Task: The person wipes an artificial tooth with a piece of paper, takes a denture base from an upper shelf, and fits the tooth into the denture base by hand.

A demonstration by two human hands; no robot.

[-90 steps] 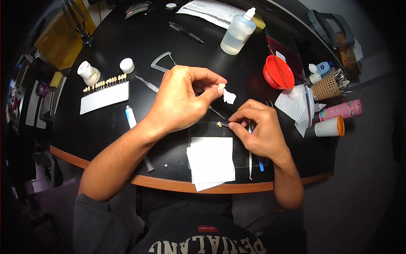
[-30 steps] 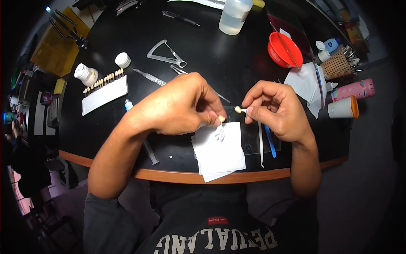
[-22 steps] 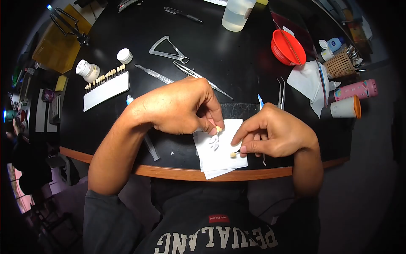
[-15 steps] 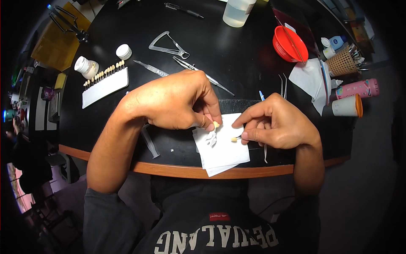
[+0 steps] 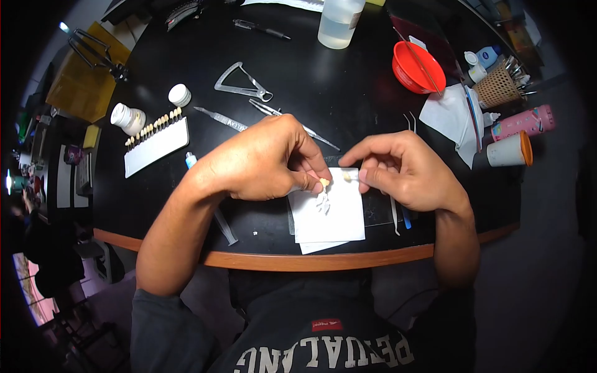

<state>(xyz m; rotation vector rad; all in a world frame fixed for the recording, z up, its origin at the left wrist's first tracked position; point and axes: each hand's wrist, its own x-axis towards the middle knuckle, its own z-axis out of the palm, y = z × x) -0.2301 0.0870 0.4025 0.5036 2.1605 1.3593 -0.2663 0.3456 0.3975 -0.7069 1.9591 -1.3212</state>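
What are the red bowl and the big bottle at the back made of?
The red bowl looks like smooth, shiny plastic, going by its bright even color and thin rim. The bottle seems to be cloudy, see-through plastic, since the liquid shows through its side, though glass isn't ruled out.

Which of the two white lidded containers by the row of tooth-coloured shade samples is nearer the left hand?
The squat, round white jar; the taller white bottle is farther out from the left hand.
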